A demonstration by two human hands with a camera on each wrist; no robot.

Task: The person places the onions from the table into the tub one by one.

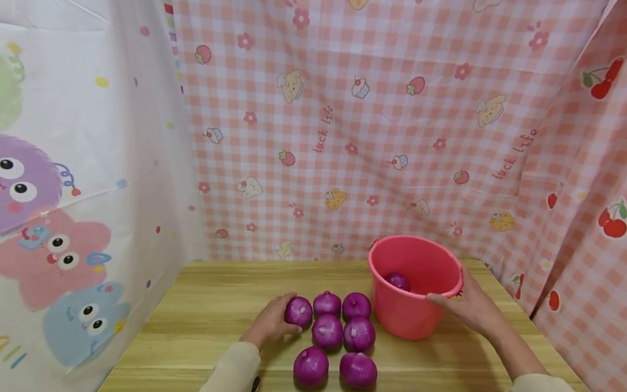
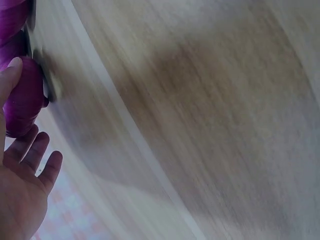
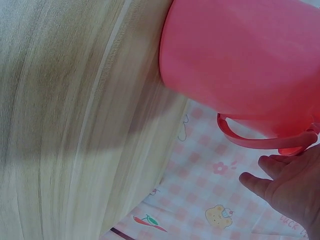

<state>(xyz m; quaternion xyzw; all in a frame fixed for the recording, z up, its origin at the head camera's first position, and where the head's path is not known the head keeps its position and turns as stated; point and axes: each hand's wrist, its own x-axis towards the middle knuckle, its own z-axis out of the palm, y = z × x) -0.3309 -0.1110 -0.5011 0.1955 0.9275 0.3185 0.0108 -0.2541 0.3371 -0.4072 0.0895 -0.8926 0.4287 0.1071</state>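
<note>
In the head view my left hand (image 1: 275, 320) holds a purple onion (image 1: 298, 312) at the left of a group of onions, with the thumb on its near side and fingers on its far side. The left wrist view shows the thumb against the onion (image 2: 24, 97) and the other fingers loosely spread. My right hand (image 1: 470, 305) grips the pink bucket (image 1: 409, 316) at its right rim, thumb over the edge. One onion (image 1: 398, 281) lies inside the bucket. The bucket's handle (image 3: 265, 143) hangs beside the right hand's fingers in the right wrist view.
Several more onions, among them one at the front left (image 1: 311, 367) and one at the front right (image 1: 358, 370), sit close together on the wooden table (image 1: 220, 283). A pink checked curtain (image 1: 372, 120) hangs behind the table, and a white cartoon-printed curtain (image 1: 147, 136) hangs at the left.
</note>
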